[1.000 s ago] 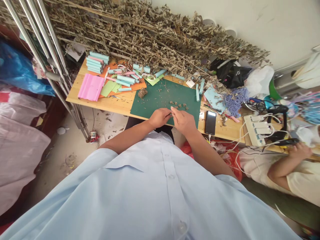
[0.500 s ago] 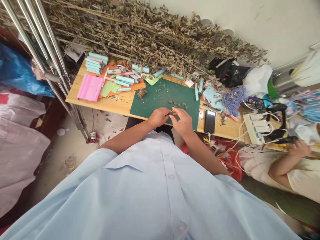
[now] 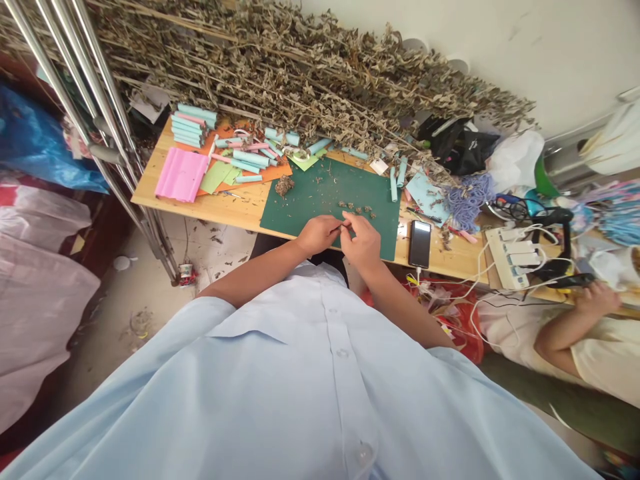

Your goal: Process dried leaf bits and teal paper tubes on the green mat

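Observation:
Over the front edge of the green mat, my left hand and my right hand meet at the fingertips. Both are closed in a pinch around something too small and hidden to make out. Just beyond my right hand lies a row of small dried clumps. A larger brown dried clump rests on the mat's left part.
Dried leafy stalks cover the back of the table. Rolled paper tubes and pink paper lie left; a phone, power strip and another person's hand are right. Metal poles stand left.
My right hand has shifted slightly left, and its fingertips are closer to those of my left hand. The left hand is nearly still.

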Demonstrator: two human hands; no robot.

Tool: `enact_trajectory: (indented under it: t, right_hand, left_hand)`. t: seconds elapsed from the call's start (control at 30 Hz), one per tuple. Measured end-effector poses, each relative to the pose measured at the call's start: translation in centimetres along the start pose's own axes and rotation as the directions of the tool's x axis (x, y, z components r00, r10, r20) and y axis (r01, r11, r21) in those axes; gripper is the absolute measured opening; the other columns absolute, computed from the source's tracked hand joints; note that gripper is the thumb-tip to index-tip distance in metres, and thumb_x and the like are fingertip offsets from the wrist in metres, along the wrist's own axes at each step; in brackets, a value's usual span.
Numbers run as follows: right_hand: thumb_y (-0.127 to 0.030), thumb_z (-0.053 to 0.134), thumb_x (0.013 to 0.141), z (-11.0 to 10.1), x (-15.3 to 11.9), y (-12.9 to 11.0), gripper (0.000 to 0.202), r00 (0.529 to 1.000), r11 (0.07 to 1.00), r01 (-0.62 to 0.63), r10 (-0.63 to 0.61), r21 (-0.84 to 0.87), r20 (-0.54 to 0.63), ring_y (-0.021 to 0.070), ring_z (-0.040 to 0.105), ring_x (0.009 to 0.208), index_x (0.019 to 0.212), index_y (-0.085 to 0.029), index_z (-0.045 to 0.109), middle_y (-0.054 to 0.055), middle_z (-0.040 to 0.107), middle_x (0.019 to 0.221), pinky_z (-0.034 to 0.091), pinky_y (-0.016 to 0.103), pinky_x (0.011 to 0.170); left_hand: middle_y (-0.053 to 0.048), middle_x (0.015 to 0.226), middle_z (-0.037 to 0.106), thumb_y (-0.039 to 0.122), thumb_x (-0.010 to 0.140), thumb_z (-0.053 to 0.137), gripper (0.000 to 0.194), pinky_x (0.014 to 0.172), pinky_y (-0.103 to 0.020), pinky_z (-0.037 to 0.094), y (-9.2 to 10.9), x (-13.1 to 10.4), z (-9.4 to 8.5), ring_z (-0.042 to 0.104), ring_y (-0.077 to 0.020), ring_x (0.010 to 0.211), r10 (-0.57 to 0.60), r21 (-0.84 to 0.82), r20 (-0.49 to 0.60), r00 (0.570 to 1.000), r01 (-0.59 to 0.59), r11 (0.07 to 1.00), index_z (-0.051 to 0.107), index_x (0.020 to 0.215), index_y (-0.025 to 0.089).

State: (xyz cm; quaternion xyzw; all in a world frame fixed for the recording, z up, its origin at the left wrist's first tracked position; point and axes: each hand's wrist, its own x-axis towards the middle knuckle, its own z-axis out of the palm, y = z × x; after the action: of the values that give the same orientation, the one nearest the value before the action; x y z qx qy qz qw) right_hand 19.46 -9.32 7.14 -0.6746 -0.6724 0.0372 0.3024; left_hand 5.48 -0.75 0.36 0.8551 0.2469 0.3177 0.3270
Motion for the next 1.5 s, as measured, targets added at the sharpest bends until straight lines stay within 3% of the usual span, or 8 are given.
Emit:
enact_trajectory:
  t: [0.33,0.53,0.7,0.9,1.07,1.17,1.33,1.5]
  right_hand:
    - [-0.027,0.061,0.088,1.0,0.1,1.3,0.038,0.967,0.912,-0.226,0.252,0.343,-0.033,0.0195,0.073,0.084,0.124,-0.022,0.073,0.005,0.077,0.099,0.064,0.037,0.085]
    - [-0.027,0.056,0.094,0.2,0.1,1.0,0.039,0.994,0.962,-0.090,0.102,0.257,-0.035,0.0202,0.072,0.088,0.130,-0.023,0.071,0.006,0.076,0.101,0.063,0.038,0.086]
    - [-0.026,0.045,0.102,-0.9,0.1,0.7,0.042,0.998,0.998,0.052,-0.053,0.032,0.038,0.0255,0.074,0.104,0.136,-0.020,0.068,0.012,0.078,0.112,0.061,0.043,0.098]
    - [-0.020,0.041,0.103,-1.8,-0.5,0.3,0.047,0.978,0.964,0.164,-0.131,-0.208,0.163,0.0268,0.073,0.108,0.143,-0.017,0.065,0.014,0.078,0.122,0.059,0.040,0.096]
    - [-0.017,0.045,0.099,-2.9,-0.5,-0.6,0.049,0.939,0.931,0.258,-0.178,-0.258,0.296,0.0284,0.069,0.114,0.145,-0.016,0.064,0.013,0.078,0.125,0.056,0.039,0.094]
    - [-0.018,0.047,0.099,-3.3,-0.3,-0.6,0.048,0.948,0.950,0.226,-0.163,-0.215,0.274,0.0286,0.069,0.116,0.143,-0.018,0.066,0.012,0.080,0.120,0.056,0.040,0.096]
    - [-0.024,0.045,0.102,-3.2,-0.4,0.4,0.040,0.996,0.995,0.057,-0.050,-0.088,0.077,0.0265,0.073,0.112,0.130,-0.024,0.074,0.009,0.080,0.121,0.058,0.044,0.101]
    - [-0.021,0.047,0.101,-2.8,-0.9,1.2,0.035,0.991,0.994,0.096,-0.091,-0.045,0.094,0.0246,0.073,0.108,0.111,-0.025,0.081,0.007,0.080,0.115,0.058,0.042,0.099]
  left_hand:
    - [-0.010,0.099,0.076,0.026,0.103,0.056,0.023,0.087,-0.032,0.052,0.2,-0.1,-0.2,0.070,-0.0215,0.096,0.011,0.022,0.017,1.000,-0.012,1.000,0.076,0.105,0.016]
    - [-0.009,0.094,0.075,0.028,0.104,0.053,0.026,0.084,-0.032,0.051,0.3,0.0,-0.3,0.069,-0.0211,0.092,0.009,0.027,0.019,1.000,-0.010,1.000,0.076,0.102,0.016]
    - [-0.009,0.094,0.074,0.027,0.104,0.053,0.025,0.084,-0.031,0.051,0.4,0.0,-0.4,0.068,-0.0204,0.091,0.014,0.014,0.008,1.000,-0.014,1.000,0.076,0.102,0.017]
    - [-0.008,0.088,0.072,0.024,0.101,0.055,0.023,0.080,-0.030,0.050,0.3,0.0,-0.2,0.066,-0.0192,0.086,-0.005,0.007,0.003,1.000,0.005,1.000,0.074,0.091,0.016]
    - [-0.008,0.083,0.069,0.028,0.104,0.050,0.031,0.075,-0.030,0.048,0.1,-0.1,-0.1,0.063,-0.0185,0.080,-0.014,-0.001,-0.006,1.000,0.014,1.000,0.071,0.085,0.016]
    - [-0.007,0.084,0.070,0.030,0.105,0.051,0.031,0.077,-0.030,0.049,0.3,-0.1,-0.2,0.064,-0.0185,0.081,-0.018,0.000,-0.011,1.000,0.018,1.000,0.074,0.089,0.016]
    - [-0.008,0.091,0.074,0.035,0.104,0.059,0.025,0.084,-0.031,0.051,0.5,0.0,-0.4,0.067,-0.0201,0.090,-0.021,0.003,0.003,1.000,0.021,1.000,0.077,0.102,0.017]
    - [-0.009,0.097,0.076,0.029,0.104,0.057,0.024,0.087,-0.032,0.052,0.5,0.0,-0.4,0.068,-0.0198,0.093,-0.038,0.001,0.016,0.999,0.038,0.999,0.078,0.104,0.018]
